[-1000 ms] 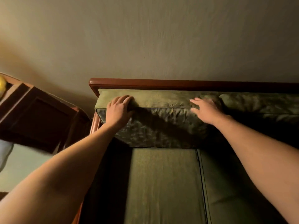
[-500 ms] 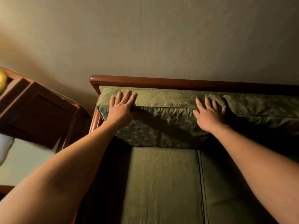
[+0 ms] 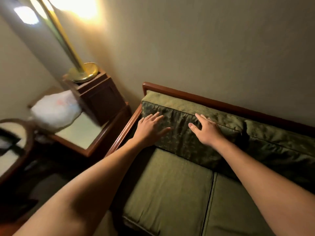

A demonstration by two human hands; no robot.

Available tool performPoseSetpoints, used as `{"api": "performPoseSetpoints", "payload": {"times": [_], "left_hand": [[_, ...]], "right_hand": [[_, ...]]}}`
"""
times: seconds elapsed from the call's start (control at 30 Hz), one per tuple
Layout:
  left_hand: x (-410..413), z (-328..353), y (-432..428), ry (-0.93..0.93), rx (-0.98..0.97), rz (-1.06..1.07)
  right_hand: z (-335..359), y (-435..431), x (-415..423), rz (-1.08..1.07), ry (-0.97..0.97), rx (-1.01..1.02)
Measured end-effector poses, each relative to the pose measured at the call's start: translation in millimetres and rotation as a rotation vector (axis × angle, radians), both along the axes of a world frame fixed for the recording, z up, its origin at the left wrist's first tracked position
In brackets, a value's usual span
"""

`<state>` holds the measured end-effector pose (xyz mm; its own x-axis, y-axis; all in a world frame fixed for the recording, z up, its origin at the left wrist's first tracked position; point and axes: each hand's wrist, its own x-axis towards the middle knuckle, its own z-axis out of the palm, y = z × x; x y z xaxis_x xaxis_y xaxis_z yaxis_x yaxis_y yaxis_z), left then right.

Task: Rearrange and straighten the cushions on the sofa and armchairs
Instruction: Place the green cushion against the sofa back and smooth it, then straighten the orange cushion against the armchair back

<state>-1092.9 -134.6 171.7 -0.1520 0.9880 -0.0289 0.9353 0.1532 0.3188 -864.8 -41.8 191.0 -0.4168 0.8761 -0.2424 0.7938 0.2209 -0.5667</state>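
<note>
A green patterned back cushion (image 3: pixel 180 140) leans against the wooden sofa frame (image 3: pixel 187 94) at the sofa's left end. My left hand (image 3: pixel 150 129) lies flat on its front face near the left side, fingers spread. My right hand (image 3: pixel 207 130) rests open on the same cushion further right, fingers apart, holding nothing. A second back cushion (image 3: pixel 279 142) stands to the right, touching the first. Two green seat cushions (image 3: pixel 170 188) lie below, side by side.
Left of the sofa stands a glass-topped wooden side table (image 3: pixel 81 133) with a white plastic bag (image 3: pixel 54 109). Behind it a dark wooden box (image 3: pixel 98 97) carries a brass floor lamp (image 3: pixel 80 68). A wall runs behind the sofa. A round-backed chair (image 3: pixel 15 133) sits far left.
The view has swung left and tilted, bringing the lamp and side table into sight. Both hands have slid down from the cushion's top edge onto its front face and closer together.
</note>
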Motion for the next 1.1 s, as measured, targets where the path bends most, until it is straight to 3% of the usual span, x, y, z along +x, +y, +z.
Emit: {"api": "performPoseSetpoints", "payload": {"times": [0.27, 0.57, 0.9, 1.1], "left_hand": [[33, 69, -214, 0.032, 0.042, 0.4], [42, 130, -490, 0.068, 0.064, 0.832], [92, 115, -828, 0.086, 0.01, 1.152], [97, 93, -964, -0.02, -0.056, 1.332]], "right_hand": [[70, -134, -40, 0.402, 0.078, 0.033], [123, -369, -104, 0.795, 0.251, 0.082], [106, -681, -125, 1.08, 0.25, 0.027], [84, -809, -137, 1.203, 0.18, -0.045]]}}
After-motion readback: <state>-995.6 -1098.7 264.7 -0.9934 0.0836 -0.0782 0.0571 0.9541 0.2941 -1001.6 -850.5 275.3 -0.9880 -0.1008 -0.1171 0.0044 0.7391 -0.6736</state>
